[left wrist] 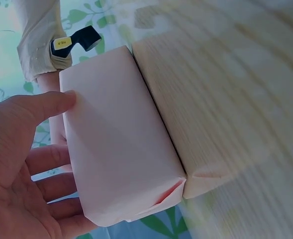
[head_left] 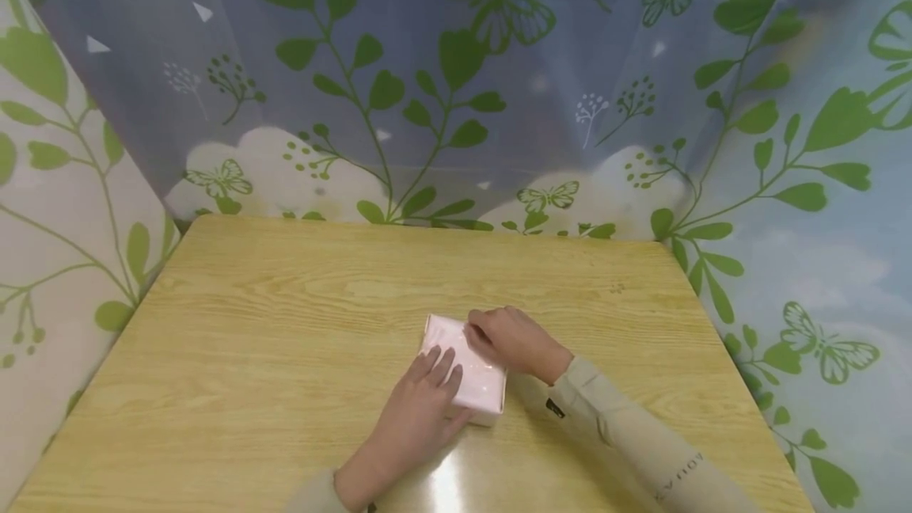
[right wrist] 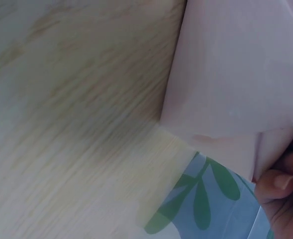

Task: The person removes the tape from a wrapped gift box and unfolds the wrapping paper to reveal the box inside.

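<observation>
A box [head_left: 479, 388] wrapped in pale pink paper lies on the table in the head view, its top slightly shiny. My left hand [head_left: 419, 412] rests on its near left part, fingers spread over the top. In the left wrist view, the thumb [left wrist: 61, 101] presses one edge of the box [left wrist: 109, 124], and a folded paper end shows a slit. My right hand [head_left: 522, 343] is at the far right part of the box, fingers curled. The right wrist view shows its fingertips [right wrist: 280, 183] pinching at the folded paper end [right wrist: 231, 152]; their contact is partly hidden.
The wood-grain table [head_left: 249, 362] extends around the box on all sides. Curtains [head_left: 399, 101] with green leaves and butterflies hang behind it and along both sides. A dark strap [left wrist: 76, 42] with a yellow label sits on the right sleeve.
</observation>
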{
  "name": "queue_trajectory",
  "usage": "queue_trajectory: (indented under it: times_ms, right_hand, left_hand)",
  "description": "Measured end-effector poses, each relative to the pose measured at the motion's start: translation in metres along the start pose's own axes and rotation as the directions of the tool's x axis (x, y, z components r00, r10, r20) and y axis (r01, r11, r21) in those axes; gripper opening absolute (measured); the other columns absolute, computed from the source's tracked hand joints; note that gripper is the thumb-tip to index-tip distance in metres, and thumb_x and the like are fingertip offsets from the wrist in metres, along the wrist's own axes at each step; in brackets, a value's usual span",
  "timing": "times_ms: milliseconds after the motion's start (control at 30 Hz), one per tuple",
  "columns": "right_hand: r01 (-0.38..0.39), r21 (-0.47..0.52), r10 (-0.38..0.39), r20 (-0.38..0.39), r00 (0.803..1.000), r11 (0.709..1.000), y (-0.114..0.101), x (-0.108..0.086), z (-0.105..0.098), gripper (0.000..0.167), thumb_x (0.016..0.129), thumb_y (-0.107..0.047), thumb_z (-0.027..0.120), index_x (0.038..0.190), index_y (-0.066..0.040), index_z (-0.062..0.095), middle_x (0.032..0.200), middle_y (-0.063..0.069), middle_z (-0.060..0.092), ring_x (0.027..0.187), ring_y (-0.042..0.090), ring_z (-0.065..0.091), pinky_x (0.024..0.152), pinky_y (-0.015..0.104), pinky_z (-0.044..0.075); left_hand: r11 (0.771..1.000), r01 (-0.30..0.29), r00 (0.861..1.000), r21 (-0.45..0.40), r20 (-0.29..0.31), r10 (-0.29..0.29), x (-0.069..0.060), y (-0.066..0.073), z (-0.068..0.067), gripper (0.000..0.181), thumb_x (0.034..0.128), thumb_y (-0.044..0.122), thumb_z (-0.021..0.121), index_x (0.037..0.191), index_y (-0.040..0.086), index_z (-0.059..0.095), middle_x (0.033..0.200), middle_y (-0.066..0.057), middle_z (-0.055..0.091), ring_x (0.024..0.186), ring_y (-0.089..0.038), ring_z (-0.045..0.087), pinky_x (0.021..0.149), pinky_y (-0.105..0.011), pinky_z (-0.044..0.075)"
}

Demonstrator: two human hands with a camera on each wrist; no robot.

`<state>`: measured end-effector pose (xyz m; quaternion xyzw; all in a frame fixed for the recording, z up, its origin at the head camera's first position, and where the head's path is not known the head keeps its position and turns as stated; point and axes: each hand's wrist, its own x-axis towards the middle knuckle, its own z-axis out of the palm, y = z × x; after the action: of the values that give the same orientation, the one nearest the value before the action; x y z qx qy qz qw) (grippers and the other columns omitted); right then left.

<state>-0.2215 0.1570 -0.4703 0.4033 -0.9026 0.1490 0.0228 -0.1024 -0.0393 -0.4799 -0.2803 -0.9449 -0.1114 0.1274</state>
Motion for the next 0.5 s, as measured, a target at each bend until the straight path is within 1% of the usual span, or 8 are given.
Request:
queue_trajectory:
  times_ms: [200,500]
  right_hand:
    - [-0.015,0.027,0.015,-0.020,1.000,1.000,0.0012,0.0015,-0.0002,0.024,0.103,-0.015,0.052,0.080,-0.015,0.058,0.060,-0.010,0.049,0.051,0.001,0.044,0.047,0.016,0.041]
    - [-0.031,0.092,0.036,-0.046,0.998,0.995,0.0034,0.0026,0.0008,0.025,0.103,-0.014,0.052,0.079,-0.014,0.057,0.059,-0.009,0.049,0.051,-0.001,0.042,0.046,0.015,0.040]
  left_hand:
    - [1.000,-0.007,1.000,0.008,-0.014,0.007,0.0000,0.0003,-0.0009,0.057,0.0878,0.050,0.074,0.122,0.004,0.072,0.135,-0.017,0.066,0.130,-0.037,0.059,0.112,-0.049,0.047]
    - [1.000,0.002,1.000,0.011,0.007,-0.002,-0.0008,0.0003,0.0000,0.058,0.0904,0.052,0.070,0.125,0.005,0.071,0.137,-0.016,0.064,0.132,-0.036,0.057,0.115,-0.048,0.044]
